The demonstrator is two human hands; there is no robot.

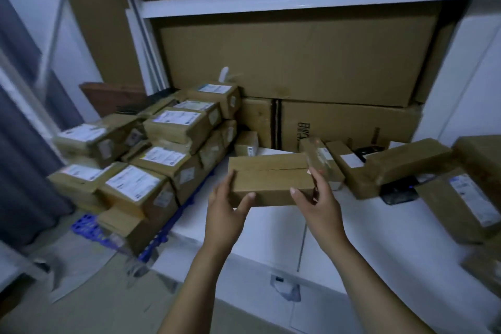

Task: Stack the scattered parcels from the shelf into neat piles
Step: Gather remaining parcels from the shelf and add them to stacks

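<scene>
A plain brown parcel (271, 180) is held in front of me above the white shelf top (366, 222), taped seam facing up. My left hand (226, 205) grips its left end, thumb on the front face. My right hand (315, 202) grips its right end, fingers around the corner. To the left, several labelled parcels form a stacked pile (151, 160) on a blue pallet (89, 225). More parcels lie scattered on the shelf top to the right, among them a long one (404, 165) and a labelled one (466, 203).
Large cardboard cartons (298, 62) fill the shelf bay behind the shelf top. A small parcel (246, 144) sits near the pile's right edge. A dark object (398, 195) lies among the right-hand parcels. White cabinet doors (271, 238) are below. Grey floor lies at lower left.
</scene>
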